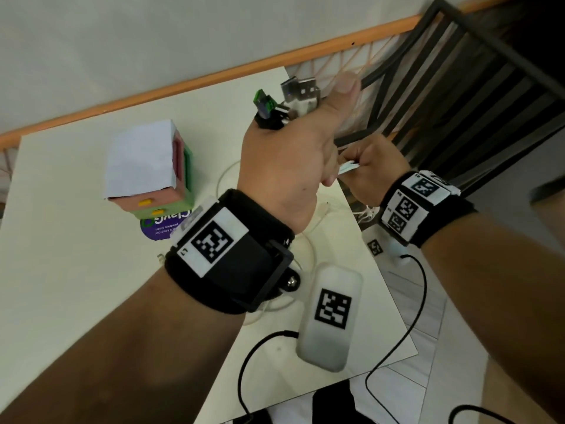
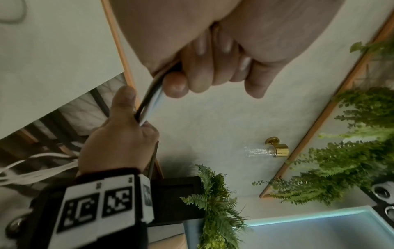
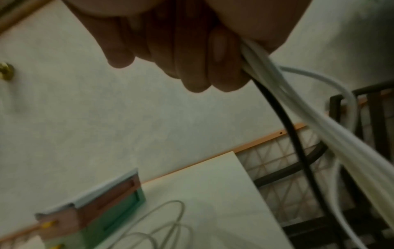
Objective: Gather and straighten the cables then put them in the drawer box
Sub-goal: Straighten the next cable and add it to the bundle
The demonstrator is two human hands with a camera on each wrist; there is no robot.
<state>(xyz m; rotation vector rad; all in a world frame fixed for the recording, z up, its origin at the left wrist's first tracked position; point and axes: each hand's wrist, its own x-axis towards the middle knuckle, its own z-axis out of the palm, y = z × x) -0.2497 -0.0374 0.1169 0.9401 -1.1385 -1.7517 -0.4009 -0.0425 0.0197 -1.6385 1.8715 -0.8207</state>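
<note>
Cables (image 1: 293,102), white and one black, bunched with plugs upward in both hands.

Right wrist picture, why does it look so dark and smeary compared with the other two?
Right wrist view: dim and underexposed, the right hand a near silhouette, the white and black cables streaked by blur. Left wrist view: brighter, soft blur on the left hand. Head view: the sharpest, evenly lit, with wide-angle bending of the white table's edges.
</note>
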